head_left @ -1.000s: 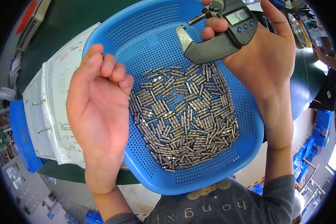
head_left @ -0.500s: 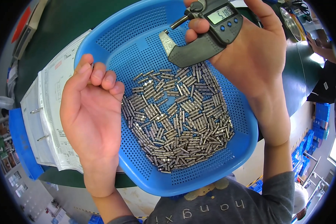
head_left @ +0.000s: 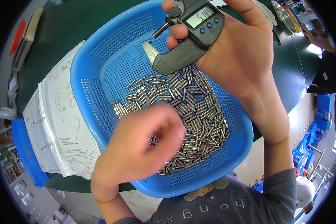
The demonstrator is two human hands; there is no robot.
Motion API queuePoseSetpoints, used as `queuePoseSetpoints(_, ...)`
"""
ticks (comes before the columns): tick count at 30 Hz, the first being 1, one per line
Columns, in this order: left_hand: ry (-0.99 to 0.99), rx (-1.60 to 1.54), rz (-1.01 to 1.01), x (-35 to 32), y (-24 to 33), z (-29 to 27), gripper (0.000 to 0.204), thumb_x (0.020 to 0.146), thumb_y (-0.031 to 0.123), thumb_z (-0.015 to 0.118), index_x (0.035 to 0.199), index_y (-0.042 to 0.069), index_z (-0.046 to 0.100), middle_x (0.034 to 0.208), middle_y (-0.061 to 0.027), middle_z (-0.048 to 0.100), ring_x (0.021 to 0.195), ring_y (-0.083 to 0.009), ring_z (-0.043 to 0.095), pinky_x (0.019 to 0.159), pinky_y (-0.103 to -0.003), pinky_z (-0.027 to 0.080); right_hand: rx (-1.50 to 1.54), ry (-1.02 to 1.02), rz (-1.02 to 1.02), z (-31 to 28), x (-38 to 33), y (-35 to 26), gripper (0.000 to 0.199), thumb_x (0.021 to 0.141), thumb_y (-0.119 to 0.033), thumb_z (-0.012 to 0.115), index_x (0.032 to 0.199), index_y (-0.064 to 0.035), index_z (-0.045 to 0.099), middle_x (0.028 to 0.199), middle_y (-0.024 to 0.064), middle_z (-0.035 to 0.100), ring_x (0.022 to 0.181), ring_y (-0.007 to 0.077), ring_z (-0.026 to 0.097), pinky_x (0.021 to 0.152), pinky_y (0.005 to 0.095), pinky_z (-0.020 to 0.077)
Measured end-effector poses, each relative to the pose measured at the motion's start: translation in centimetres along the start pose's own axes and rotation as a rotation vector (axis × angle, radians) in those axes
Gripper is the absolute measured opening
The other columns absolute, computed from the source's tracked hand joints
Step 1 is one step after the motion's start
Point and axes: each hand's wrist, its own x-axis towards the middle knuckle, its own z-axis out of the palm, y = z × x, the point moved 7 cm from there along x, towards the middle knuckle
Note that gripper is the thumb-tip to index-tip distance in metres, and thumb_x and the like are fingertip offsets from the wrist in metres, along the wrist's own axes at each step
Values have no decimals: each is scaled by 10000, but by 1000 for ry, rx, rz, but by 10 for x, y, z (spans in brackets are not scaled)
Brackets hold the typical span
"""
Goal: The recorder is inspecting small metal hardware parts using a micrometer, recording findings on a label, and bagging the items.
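A blue perforated plastic basket point(head_left: 100, 71) holds a heap of several small metal pins point(head_left: 198, 112). My right hand point(head_left: 242, 56) is raised over the basket's far side and grips a dark digital micrometer point(head_left: 190, 41), display facing up, thumb and forefinger at its spindle end. My left hand point(head_left: 142, 145) is motion-blurred, back of the hand up, low over the near left part of the pin heap. Its fingertips are hidden, so I cannot tell whether it holds a pin.
An open ring binder with drawing sheets point(head_left: 63, 127) lies left of the basket on the dark green table point(head_left: 71, 26). A metal bowl point(head_left: 283, 15) and another person's hand point(head_left: 317, 35) are at the far right. Blue crates point(head_left: 321, 112) stand on the floor at the right.
My left hand was open, palm up, beside the basket; it has turned over and swung down onto the pins. The micrometer in my right hand has stayed over the basket's far side.
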Motion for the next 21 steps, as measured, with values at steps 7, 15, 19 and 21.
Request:
queuePoseSetpoints(7,-122,517,15,1,2,13,63,738,104,573,719,45,559,590,-81,547,530,-264,526,485,-344,397,29,-111,-2,-2,3,0,371,817,-262,378,1012,42,462,925,188,555,705,313,569,733,437,439)
queuePoseSetpoints(15,316,1036,96,1,7,-7,137,678,61,600,753,17,494,740,-115,520,706,-277,525,588,-373,425,34,-12,37,2,0,0,342,816,-245,380,931,54,501,880,168,569,697,297,573,712,414,456)
queuePoseSetpoints(19,272,1002,57,1,4,-6,153,670,54,606,764,13,493,749,-112,524,710,-278,524,597,-368,429,7,85,55,1,-3,-2,334,812,-242,386,922,51,503,856,160,568,691,289,571,709,398,459)
queuePoseSetpoints(21,272,1016,52,0,4,-6,149,671,53,605,763,14,495,747,-111,525,710,-277,525,599,-370,430,28,21,59,-3,0,1,333,812,-245,387,921,48,504,862,158,568,689,287,571,710,396,460)
